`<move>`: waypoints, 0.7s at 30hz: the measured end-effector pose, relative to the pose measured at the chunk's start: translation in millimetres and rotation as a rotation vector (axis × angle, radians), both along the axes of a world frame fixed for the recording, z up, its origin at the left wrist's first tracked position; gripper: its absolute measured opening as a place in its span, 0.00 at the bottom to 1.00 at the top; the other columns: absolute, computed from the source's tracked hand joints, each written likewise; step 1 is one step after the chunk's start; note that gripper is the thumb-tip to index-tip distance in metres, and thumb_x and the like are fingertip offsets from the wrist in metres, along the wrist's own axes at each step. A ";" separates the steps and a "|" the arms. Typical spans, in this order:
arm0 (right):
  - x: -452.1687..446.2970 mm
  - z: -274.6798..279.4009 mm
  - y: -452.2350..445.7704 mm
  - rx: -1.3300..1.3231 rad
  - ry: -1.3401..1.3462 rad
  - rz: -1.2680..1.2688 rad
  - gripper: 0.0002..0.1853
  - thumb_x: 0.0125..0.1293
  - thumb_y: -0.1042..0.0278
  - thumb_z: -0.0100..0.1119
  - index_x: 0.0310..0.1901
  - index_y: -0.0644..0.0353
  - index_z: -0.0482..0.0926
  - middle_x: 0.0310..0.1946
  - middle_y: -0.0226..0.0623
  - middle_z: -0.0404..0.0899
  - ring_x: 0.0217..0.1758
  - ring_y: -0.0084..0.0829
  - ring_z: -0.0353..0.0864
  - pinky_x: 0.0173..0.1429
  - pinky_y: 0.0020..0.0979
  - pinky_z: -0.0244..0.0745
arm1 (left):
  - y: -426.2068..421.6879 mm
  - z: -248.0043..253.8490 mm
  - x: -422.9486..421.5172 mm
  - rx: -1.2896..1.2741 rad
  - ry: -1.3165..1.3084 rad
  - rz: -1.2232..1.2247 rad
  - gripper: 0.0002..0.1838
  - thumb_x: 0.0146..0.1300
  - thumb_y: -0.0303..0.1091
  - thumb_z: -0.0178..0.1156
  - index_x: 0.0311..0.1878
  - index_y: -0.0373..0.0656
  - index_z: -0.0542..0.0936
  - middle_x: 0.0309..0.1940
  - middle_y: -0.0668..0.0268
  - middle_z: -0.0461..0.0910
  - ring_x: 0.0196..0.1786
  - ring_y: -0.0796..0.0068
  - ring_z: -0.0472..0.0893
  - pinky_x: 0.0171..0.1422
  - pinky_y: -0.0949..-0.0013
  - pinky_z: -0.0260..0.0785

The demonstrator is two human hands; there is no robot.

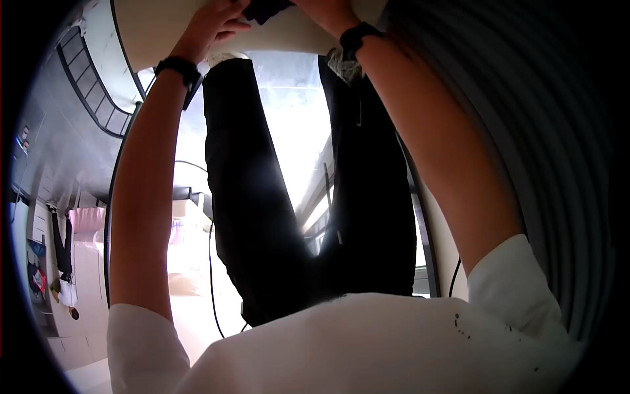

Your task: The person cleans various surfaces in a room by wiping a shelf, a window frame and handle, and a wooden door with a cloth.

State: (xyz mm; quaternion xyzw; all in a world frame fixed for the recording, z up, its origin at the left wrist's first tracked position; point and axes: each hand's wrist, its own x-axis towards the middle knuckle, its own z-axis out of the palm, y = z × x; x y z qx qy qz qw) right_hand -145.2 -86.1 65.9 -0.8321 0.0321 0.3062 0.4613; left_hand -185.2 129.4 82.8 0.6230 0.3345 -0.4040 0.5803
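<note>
Dark purple cloth [268, 9] lies on the beige counter [154, 26] at the top edge, between the hands. The left hand [215, 25] is partly open beside it, its grip unclear; the right hand's [328, 12] fingers are cut off, so I cannot tell its state.

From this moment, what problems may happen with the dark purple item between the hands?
Three risks, in my judgement:
The dark purple item, perhaps cloth, lies partly out of view, so a bad placement there could go unseen.
The black band on the left wrist may catch on it, as the left hand is right beside it.
The black cable hangs near the left leg and might snag a foot.
</note>
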 end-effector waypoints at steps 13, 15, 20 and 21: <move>-20.4 -11.2 9.2 -0.107 -0.382 -0.015 0.14 0.60 0.56 0.67 0.29 0.58 0.75 0.20 0.38 0.74 0.24 0.41 0.76 0.30 0.39 0.72 | 19.1 -31.7 -17.8 -0.050 -0.060 -0.138 0.23 0.64 0.53 0.63 0.43 0.39 0.80 0.34 0.59 0.84 0.39 0.67 0.88 0.52 0.67 0.79; -20.1 -13.6 5.9 -0.079 -0.381 0.023 0.15 0.60 0.57 0.67 0.29 0.59 0.75 0.21 0.39 0.74 0.25 0.41 0.76 0.30 0.40 0.72 | 18.6 -35.5 -18.3 -0.045 -0.092 -0.127 0.23 0.65 0.52 0.63 0.42 0.38 0.80 0.33 0.59 0.84 0.37 0.67 0.88 0.50 0.68 0.79; -15.0 -15.7 4.1 -0.058 -0.477 0.060 0.13 0.60 0.59 0.66 0.32 0.59 0.75 0.21 0.39 0.75 0.27 0.42 0.77 0.32 0.40 0.73 | 18.4 -33.5 -14.4 -0.111 -0.041 -0.102 0.21 0.66 0.51 0.63 0.37 0.38 0.79 0.33 0.58 0.85 0.35 0.67 0.87 0.46 0.69 0.79; -17.6 -20.6 1.6 -0.072 -0.497 0.106 0.12 0.61 0.60 0.66 0.35 0.59 0.76 0.21 0.39 0.75 0.28 0.42 0.78 0.33 0.39 0.73 | 18.8 -34.5 -13.9 -0.138 -0.034 -0.084 0.21 0.66 0.51 0.63 0.37 0.38 0.79 0.33 0.58 0.85 0.35 0.67 0.87 0.45 0.69 0.79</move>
